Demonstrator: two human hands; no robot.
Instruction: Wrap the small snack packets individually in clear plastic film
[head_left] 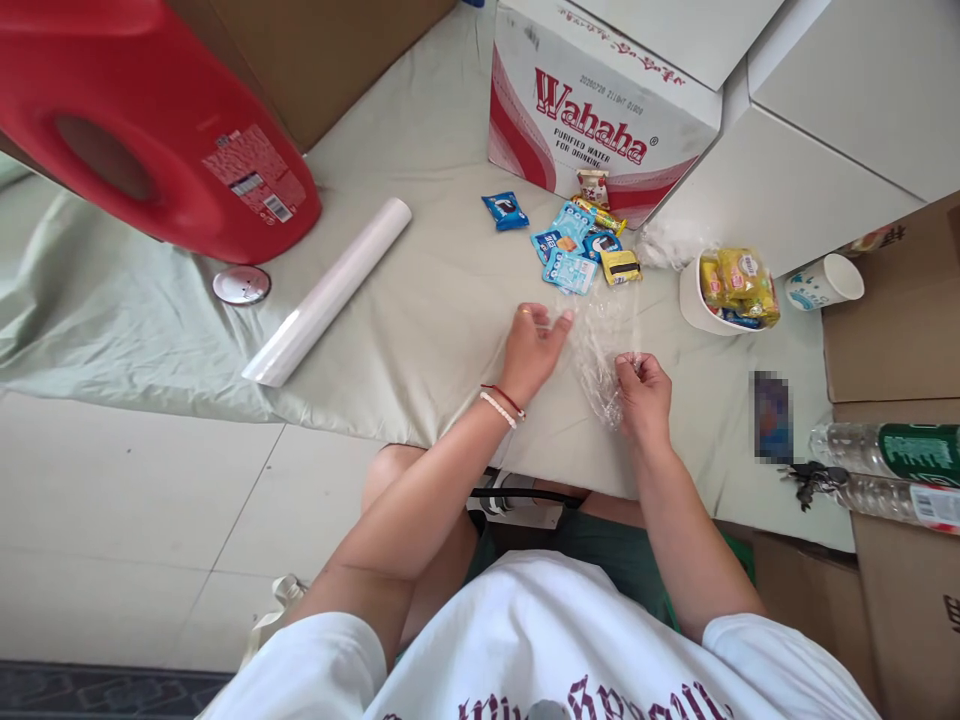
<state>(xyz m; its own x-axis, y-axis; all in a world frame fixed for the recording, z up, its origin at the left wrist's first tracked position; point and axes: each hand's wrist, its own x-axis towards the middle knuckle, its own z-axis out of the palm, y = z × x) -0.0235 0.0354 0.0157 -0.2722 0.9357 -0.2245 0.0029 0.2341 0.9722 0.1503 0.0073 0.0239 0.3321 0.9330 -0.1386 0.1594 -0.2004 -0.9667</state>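
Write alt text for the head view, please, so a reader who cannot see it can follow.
A person's right hand pinches crumpled clear plastic over a cloth-covered table, the left hand loosely open beside it. Beyond lie wrapped packets, near a Wahaha water box; a white roll lies to the left, a filled tub stands to the right.
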